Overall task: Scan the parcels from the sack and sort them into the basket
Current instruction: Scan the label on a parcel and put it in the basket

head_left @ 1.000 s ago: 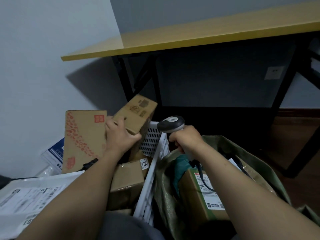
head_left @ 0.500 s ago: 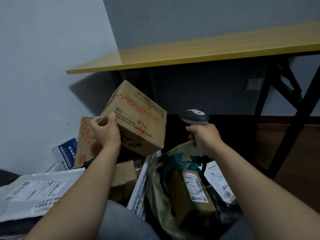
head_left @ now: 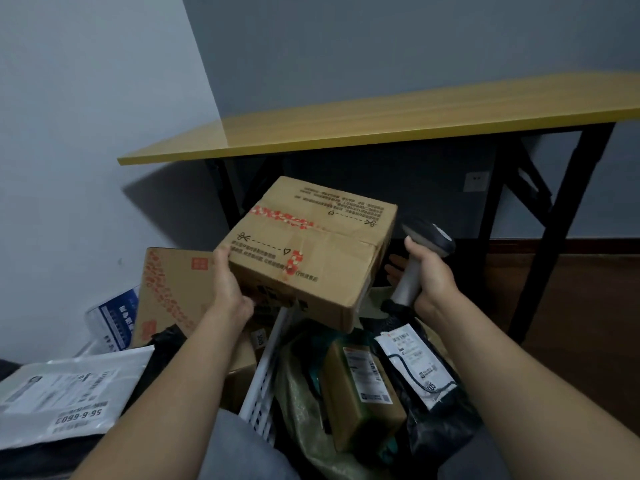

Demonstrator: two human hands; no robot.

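My left hand [head_left: 231, 289] grips the near left corner of a brown cardboard box [head_left: 311, 251] with red patterned tape, holding it in the air above the basket and sack. To its right, my right hand [head_left: 431, 278] holds a grey and black barcode scanner [head_left: 420, 251] by the handle, its head beside the box's right side. Below, the white slotted basket [head_left: 265, 372] holds other cardboard boxes. The olive sack [head_left: 304, 403] at the bottom centre holds a small brown labelled parcel [head_left: 362, 386] and a black labelled bag [head_left: 420, 372].
A yellow table [head_left: 381, 123] on black legs stands ahead against the grey wall. A flat red-printed carton [head_left: 169, 292] leans at the left in the basket. White and blue mailers [head_left: 65, 393] lie at the lower left. Wooden floor shows at the right.
My left hand has lifted the box out of the basket area, turned it and brought it right toward the scanner. My right hand has raised the scanner and tilted it toward the box.
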